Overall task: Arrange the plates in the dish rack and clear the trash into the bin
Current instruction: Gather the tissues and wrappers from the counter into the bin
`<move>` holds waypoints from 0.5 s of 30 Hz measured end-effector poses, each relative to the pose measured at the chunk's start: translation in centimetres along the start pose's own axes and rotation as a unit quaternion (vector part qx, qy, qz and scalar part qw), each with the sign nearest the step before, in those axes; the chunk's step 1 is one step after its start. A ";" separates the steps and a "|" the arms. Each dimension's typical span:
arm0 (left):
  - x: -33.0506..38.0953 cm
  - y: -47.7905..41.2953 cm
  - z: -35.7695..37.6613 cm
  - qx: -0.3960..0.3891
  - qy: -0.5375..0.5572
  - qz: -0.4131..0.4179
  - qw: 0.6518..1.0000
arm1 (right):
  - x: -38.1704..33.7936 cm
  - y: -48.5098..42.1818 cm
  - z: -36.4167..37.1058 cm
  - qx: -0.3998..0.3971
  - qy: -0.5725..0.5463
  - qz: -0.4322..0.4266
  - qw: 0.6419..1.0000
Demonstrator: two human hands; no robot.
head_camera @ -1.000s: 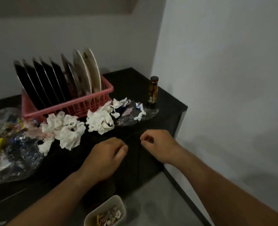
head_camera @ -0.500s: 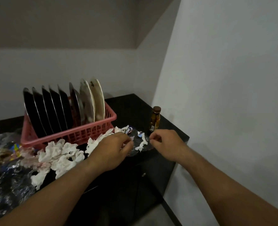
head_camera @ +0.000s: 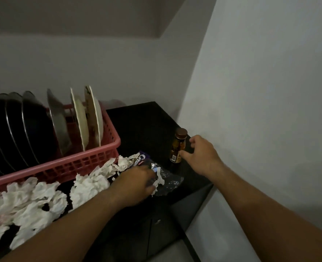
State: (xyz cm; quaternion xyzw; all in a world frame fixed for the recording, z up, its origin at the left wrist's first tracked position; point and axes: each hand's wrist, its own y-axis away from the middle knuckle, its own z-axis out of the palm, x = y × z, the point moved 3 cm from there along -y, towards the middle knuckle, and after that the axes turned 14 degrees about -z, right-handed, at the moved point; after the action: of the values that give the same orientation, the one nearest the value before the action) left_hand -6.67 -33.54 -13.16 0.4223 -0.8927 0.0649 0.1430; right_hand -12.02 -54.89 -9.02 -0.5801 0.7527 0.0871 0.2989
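Plates [head_camera: 14,129] all stand on edge in the pink dish rack [head_camera: 99,151], so that half of the job looks done to me. In front of the rack, the crumpled tissues [head_camera: 33,201] lie on the black counter [head_camera: 143,125] with nobody holding them. Now the change: a second ago both hands hung loosely curled at the counter's edge, and now the left hand [head_camera: 135,184] has gone forward onto the wrappers [head_camera: 140,158] off the rack's right front corner. Its fingers are down on foil and clear plastic, too blurred to tell if it grips. Further right of the rack the brown bottle [head_camera: 179,146] stands upright, and the right hand [head_camera: 201,157] has reached it, thumb on the label, fingers spread, not yet closed. Trash clearing starts at this end, I'd say; the bin is out of view.
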 end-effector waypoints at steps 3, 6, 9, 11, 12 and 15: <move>0.1 -1.8 3.0 -0.034 -0.043 -0.031 0.998 | 1.6 -2.5 1.3 -0.013 -0.035 0.016 0.999; 0.3 -3.3 4.5 0.001 -0.028 -0.079 0.996 | 2.7 -3.9 2.7 -0.033 -0.099 0.015 0.994; 0.5 -4.1 5.1 0.043 -0.020 -0.142 0.989 | 3.5 -4.8 4.0 -0.058 -0.165 0.025 0.984; 0.6 -4.3 5.7 0.050 -0.028 -0.163 0.985 | 3.9 -5.1 4.9 -0.074 -0.190 0.031 0.978; 0.6 -4.4 6.0 0.050 -0.036 -0.164 0.985 | 4.1 -5.3 5.2 -0.079 -0.192 0.031 0.978; 0.6 -4.8 6.5 0.020 -0.050 -0.164 0.985 | 4.4 -5.7 5.7 -0.076 -0.190 0.022 0.979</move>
State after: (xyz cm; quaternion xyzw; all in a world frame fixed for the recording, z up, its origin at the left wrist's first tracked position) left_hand -4.65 -38.56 -19.14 0.5684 -0.8160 0.0373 0.0981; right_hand -5.39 -57.59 -14.77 -0.5568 0.6862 0.2592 0.3898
